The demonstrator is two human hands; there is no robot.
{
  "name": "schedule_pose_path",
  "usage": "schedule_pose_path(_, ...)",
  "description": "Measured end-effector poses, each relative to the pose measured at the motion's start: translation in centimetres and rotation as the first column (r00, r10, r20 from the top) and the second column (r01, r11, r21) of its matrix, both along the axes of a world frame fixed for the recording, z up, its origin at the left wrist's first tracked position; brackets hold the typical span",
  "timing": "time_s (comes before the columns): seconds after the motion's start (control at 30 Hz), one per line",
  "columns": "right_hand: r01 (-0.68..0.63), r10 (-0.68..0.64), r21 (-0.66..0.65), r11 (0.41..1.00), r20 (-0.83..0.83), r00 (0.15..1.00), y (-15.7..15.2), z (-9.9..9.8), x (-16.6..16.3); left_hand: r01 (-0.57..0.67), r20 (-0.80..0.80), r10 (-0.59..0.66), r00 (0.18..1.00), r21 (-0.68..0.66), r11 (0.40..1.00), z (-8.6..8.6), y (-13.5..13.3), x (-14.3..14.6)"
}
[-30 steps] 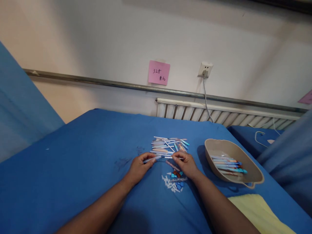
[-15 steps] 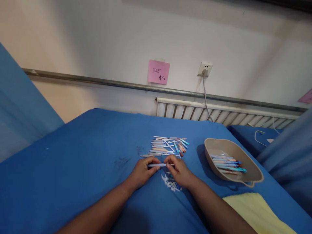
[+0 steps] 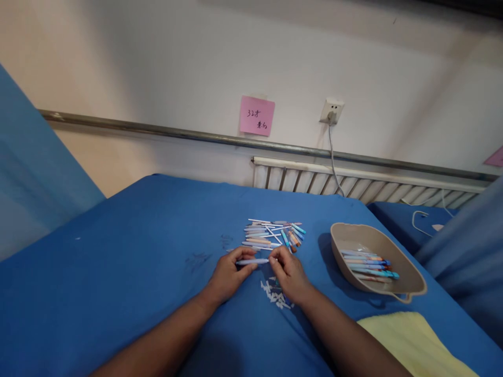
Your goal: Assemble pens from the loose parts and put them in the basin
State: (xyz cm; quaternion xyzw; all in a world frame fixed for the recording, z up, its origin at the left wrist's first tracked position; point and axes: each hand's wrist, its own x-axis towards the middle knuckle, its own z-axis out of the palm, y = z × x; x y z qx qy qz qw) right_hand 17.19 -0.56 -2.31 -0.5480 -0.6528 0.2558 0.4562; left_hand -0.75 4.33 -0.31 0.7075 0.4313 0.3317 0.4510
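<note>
My left hand (image 3: 232, 273) is closed round a pale lilac pen barrel (image 3: 251, 261), which lies level and points right. At the barrel's right end, the thumb and fingers of my right hand (image 3: 290, 272) are pinched together on its tip; any small part between them is hidden. Just beyond both hands lie pen barrels (image 3: 257, 241), thin white refills (image 3: 274, 235) and coloured pen parts (image 3: 293, 238) in blue and orange. Close below my right hand is a heap of small white pen pieces (image 3: 277, 297), partly covered by that hand.
On the right stands a beige basin (image 3: 408, 267) with several pens (image 3: 367, 266) inside. A yellow cloth (image 3: 408, 340) lies in front of it. The blue-covered table (image 3: 118, 272) bears dark marks left of the pens. Behind are a radiator (image 3: 302, 180) and a plugged-in cable (image 3: 333, 157).
Both hands have risen slightly away from me with the pen barrel. The thin piece that showed past my right fingertips is now out of sight.
</note>
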Motion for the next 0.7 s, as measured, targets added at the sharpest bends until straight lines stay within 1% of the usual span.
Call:
schedule_pose_path(0.07, 0.021, -0.026, -0.052, 0.998, -0.111, 0.994, 0.5, -0.6, 0.1, -0.025, 0.005, 0.025, 1.0, -0.012, 1.0, 0.1, 0.1, 0.0)
schedule_pose_path(0.13, -0.004, -0.018, -0.1, 0.995, -0.219, 0.976, 0.8, -1.1, 0.1, -0.033, 0.011, 0.033, 0.999, -0.022, 0.999, 0.2, 0.1, 0.0)
schedule_pose_path(0.2, -0.024, -0.011, -0.125, 0.992, -0.272, 0.962, 0.9, -1.3, 0.1, -0.029, 0.018, 0.03, 0.999, -0.031, 0.999, 0.3, 0.0, 0.1)
schedule_pose_path(0.27, -0.032, -0.006, -0.135, 0.99, -0.269, 0.963, 0.9, -1.3, 0.0, -0.029, 0.022, 0.03, 0.999, -0.042, 0.999, 0.4, -0.1, 0.1)
schedule_pose_path(0.4, -0.015, -0.012, -0.129, 0.992, -0.208, 0.978, 0.7, -1.0, -0.1, -0.021, 0.013, 0.022, 1.0, -0.059, 0.998, 0.6, -0.3, 0.1)
schedule_pose_path(0.53, 0.011, -0.021, -0.087, 0.996, -0.12, 0.993, 0.7, -0.9, 0.2, -0.01, -0.021, 0.01, 1.0, -0.022, 1.0, 0.4, -0.1, 0.0)
schedule_pose_path(0.63, 0.09, -0.099, -0.085, 0.992, -0.112, 0.989, 1.1, -1.3, 1.2, -0.034, -0.05, 0.034, 0.998, 0.011, 0.999, 0.1, 0.2, -0.1)
schedule_pose_path(0.7, 0.143, -0.155, -0.092, 0.985, -0.13, 0.979, 1.6, -1.5, 2.3, -0.074, -0.05, 0.074, 0.996, 0.011, 0.997, -0.1, 0.7, -0.2)
